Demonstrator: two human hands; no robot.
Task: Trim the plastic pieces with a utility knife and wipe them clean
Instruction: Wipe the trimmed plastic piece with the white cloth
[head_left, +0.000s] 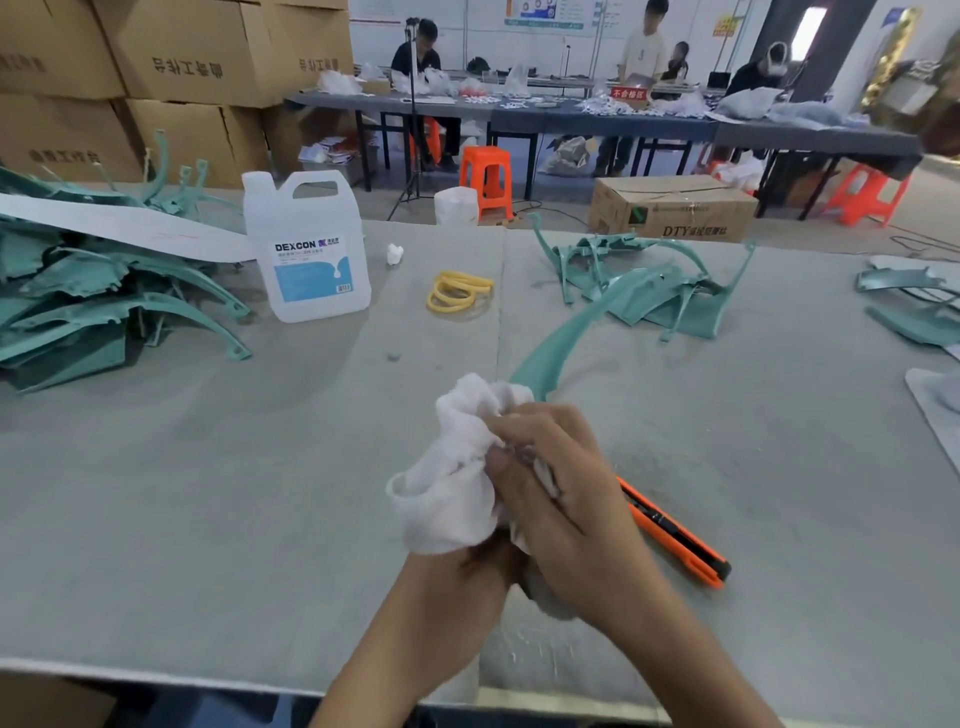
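Plastic piece: a long, curved teal plastic piece (558, 345) lies over the tabletop (208, 493), to the right of the white jug (306, 249) and nearer the person; its near end goes into the cloth at the hands.
Cloth: a bunched white cloth (447, 493) is wrapped round that near end.
Right grip: the right hand (566, 499) lies on top, with fingers curled and thumb pinching the cloth.
Left grip: the left hand (467, 582) sits beneath the cloth and the right hand. Its fingers are hidden, so I cannot tell whether it is closed.
Handling: the piece looks light, thin and glossy. It is probably springy along its length and slick when wet. Support the broad near end and draw the cloth along the strip. The thin far tip would likely bend.
Utility knife: an orange utility knife (675, 535) lies loose, right of the jug and nearest the person, just beside the right wrist.
Jug contents: the jug stands upright with a blue label. The fill level is unclear.
Heaps: one heap of teal pieces (93, 312) lies just left of the jug, and a smaller heap (649, 291) lies well to its right.
Bands: yellow rubber bands (457, 293) lie near the jug's right side.
Box: a cardboard box (675, 208) sits on the floor beyond, to the jug's right. It is closed, so its contents are unseen.
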